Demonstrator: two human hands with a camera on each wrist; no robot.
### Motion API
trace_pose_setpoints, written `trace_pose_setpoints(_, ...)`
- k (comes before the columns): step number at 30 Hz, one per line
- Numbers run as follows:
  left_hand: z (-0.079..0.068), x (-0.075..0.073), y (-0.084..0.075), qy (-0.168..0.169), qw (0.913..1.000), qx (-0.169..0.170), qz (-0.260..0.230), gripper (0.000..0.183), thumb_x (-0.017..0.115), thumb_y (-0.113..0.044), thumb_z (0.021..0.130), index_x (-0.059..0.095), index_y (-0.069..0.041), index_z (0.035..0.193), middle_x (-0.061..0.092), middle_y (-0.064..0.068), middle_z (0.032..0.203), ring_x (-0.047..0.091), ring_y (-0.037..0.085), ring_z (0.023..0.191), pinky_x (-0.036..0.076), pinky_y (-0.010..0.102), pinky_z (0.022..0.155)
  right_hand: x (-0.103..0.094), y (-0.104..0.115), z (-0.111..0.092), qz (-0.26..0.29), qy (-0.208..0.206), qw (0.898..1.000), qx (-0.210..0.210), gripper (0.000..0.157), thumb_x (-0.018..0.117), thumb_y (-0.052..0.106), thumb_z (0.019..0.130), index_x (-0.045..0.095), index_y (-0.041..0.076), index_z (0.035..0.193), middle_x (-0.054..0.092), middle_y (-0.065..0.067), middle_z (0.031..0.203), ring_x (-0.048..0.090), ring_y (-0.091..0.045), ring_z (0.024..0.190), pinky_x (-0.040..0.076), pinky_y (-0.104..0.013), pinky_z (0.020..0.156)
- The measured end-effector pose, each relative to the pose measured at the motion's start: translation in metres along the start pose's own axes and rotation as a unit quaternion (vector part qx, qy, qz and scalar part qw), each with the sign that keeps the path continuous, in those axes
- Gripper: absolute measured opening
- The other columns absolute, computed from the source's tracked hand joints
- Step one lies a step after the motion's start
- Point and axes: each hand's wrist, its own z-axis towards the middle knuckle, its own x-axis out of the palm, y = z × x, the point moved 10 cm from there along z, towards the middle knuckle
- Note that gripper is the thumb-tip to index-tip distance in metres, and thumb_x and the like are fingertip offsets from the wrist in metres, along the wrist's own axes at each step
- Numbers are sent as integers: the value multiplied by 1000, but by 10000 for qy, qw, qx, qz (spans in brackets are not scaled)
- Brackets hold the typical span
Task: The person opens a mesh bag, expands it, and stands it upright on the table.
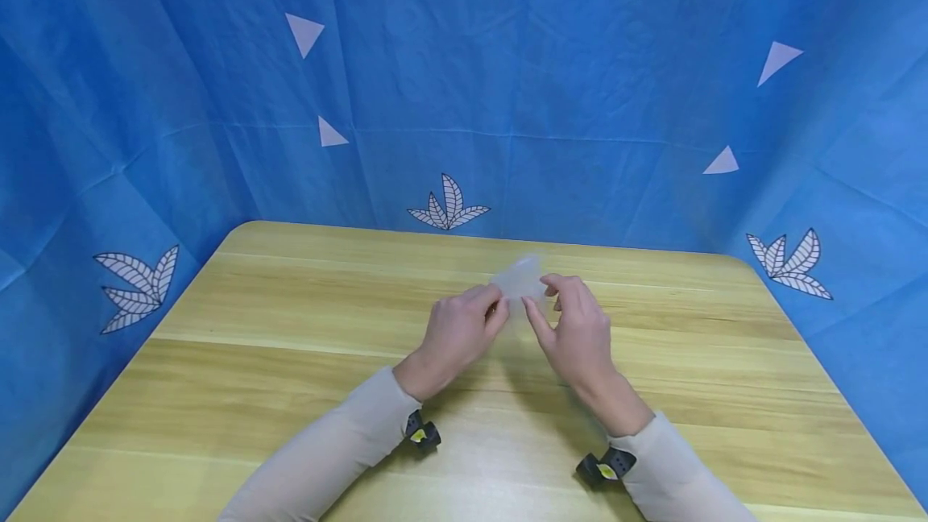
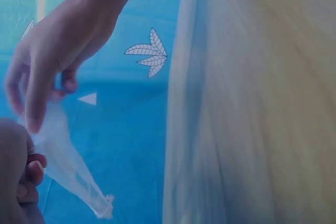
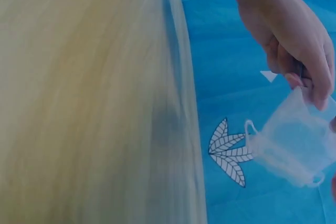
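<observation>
A small sheer white drawstring bag is held up over the far part of the table. My left hand pinches its near left edge between thumb and curled forefinger. At the bag's right side is my right hand, its thumb and fingers spread apart and the fingertips at the sheer material. In the right wrist view, thin cord loops stick out from the corners of the bag. The left wrist view has the bag hanging in a narrow, bunched shape. Whether the right fingertips press on it is unclear.
The wood-patterned table spreads beneath both forearms. A blue curtain with white leaves and triangles stands behind the table and along its sides. Each wrist wears a strapped black camera, one at the left sleeve and one at the right.
</observation>
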Motion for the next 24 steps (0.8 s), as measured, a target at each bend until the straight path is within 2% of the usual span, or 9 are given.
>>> trace_pose_setpoints(2, 0, -1, 4, -36, 9998, -169, -107, 23, 54, -15, 98, 54, -15, 75, 45, -8, 60, 37, 3, 45, 30, 18, 41, 4, -8, -1, -50, 236, 9987, 439, 31, 75, 19, 85, 59, 1, 104, 60, -8, 81, 55, -23, 61, 42, -33, 48)
trace_pose_setpoints(5, 0, 0, 8, 29, 9994, -321, -160, 23, 54, -16, 98, 54, -15, 75, 46, -8, 61, 38, 4, 46, 31, 19, 42, 10, -14, -3, 32, 531, 9955, 788, 20, 74, 17, 87, 61, 5, 96, 62, -2, 76, 56, -19, 58, 42, -31, 50)
trace_pose_setpoints(8, 0, 4, 7, 118, 9997, -230, 52, 17, 59, -20, 96, 57, -13, 80, 48, -7, 63, 38, 5, 46, 31, 19, 41, 13, -12, -3, 57, 688, 9944, 801, 11, 72, 12, 88, 62, 8, 90, 61, 1, 71, 56, -15, 56, 43, -30, 50)
trace_pose_setpoints(11, 1, 4, 5, 112, 9995, -72, 278, 14, 62, -22, 94, 59, -13, 84, 48, -7, 64, 38, 5, 46, 30, 19, 40, 13, -9, -2, -58, 701, 9952, 676, 10, 73, 9, 87, 63, 8, 89, 62, 2, 71, 57, -14, 57, 45, -30, 50)
trace_pose_setpoints(17, 1, 4, 1, 101, 9995, 79, 286, 18, 59, -16, 95, 56, -13, 78, 42, -8, 60, 34, 4, 45, 27, 19, 40, 6, -9, -1, -204, 353, 9973, 603, 12, 73, 5, 85, 61, 6, 89, 62, -1, 71, 55, -15, 56, 43, -30, 46)
trace_pose_setpoints(20, 1, 4, -1, 95, 9997, 123, 212, 17, 60, -16, 95, 56, -13, 78, 42, -9, 60, 34, 3, 45, 27, 18, 40, 4, -10, 0, -35, 266, 9976, 635, 14, 74, 4, 85, 61, 6, 91, 60, -2, 72, 52, -14, 56, 42, -30, 47)
trace_pose_setpoints(24, 0, 3, 1, 73, 9999, 4, 115, 19, 57, -16, 97, 54, -14, 78, 40, -9, 59, 33, 3, 44, 26, 19, 40, 11, -10, -1, 383, 588, 9944, 787, 22, 76, 10, 86, 60, 3, 100, 63, -2, 76, 56, -16, 58, 45, -30, 51)
